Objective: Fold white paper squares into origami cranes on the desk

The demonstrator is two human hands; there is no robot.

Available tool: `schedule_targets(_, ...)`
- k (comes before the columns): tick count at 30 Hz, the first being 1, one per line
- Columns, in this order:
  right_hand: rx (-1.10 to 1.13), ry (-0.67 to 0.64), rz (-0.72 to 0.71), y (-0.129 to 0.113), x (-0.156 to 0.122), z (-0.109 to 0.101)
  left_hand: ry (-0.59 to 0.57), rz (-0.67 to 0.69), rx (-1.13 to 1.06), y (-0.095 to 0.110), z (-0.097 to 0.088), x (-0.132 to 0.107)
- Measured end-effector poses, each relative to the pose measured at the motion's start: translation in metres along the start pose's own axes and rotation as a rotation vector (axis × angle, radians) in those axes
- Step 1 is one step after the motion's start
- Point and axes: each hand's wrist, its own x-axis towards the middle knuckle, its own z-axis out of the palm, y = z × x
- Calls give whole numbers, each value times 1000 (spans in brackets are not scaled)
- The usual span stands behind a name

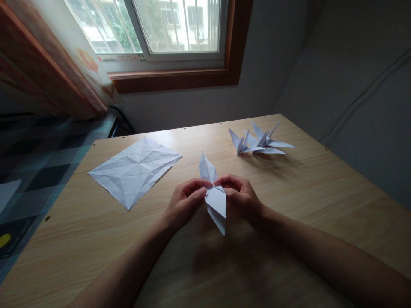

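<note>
A partly folded white origami paper (215, 200) is held above the wooden table, with one point away from me and looser flaps hanging toward me. My left hand (186, 199) pinches its left side near the middle between thumb and fingers. On the opposite side, my right hand (242, 194) grips it the same way, the fingertips of both hands almost meeting at the centre. Some of the right fingers are hidden behind the paper.
A creased, unfolded paper sheet (138, 167) lies on the table (305, 222) at left. Folded paper cranes (265, 143) stand at the back right. Beyond the table are a window (183, 25), a curtain (61, 55) and a checked cloth (48, 171).
</note>
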Motion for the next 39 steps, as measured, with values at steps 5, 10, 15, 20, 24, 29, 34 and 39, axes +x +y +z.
schedule_targets(5, 9, 6, -42, 2, 1, 1, -103, 0, -146, -1, 4, -1)
schedule_targets(10, 15, -31, -35, 3, 0, -1, -1, -6, -90, 2, 8, -1)
schedule_targets(15, 40, -66, -34, 2, 1, 0, -14, 7, -69, 0, 4, 0)
schedule_targets(20, 34, -42, -22, 2, 1, 1, -23, 26, -54, -4, 1, 1)
schedule_targets(24, 8, -56, -31, 2, 0, 0, -17, 27, -52, -4, 1, 1)
schedule_targets(29, -20, -28, -92, 2, 1, -2, 52, 31, 20, 0, 5, -1)
schedule_targets(34, 54, 7, -27, 7, 3, 1, -28, 23, -108, -1, 11, -1)
schedule_targets(39, 113, 9, 3, 8, 5, 2, -12, 86, -172, -3, 15, 2)
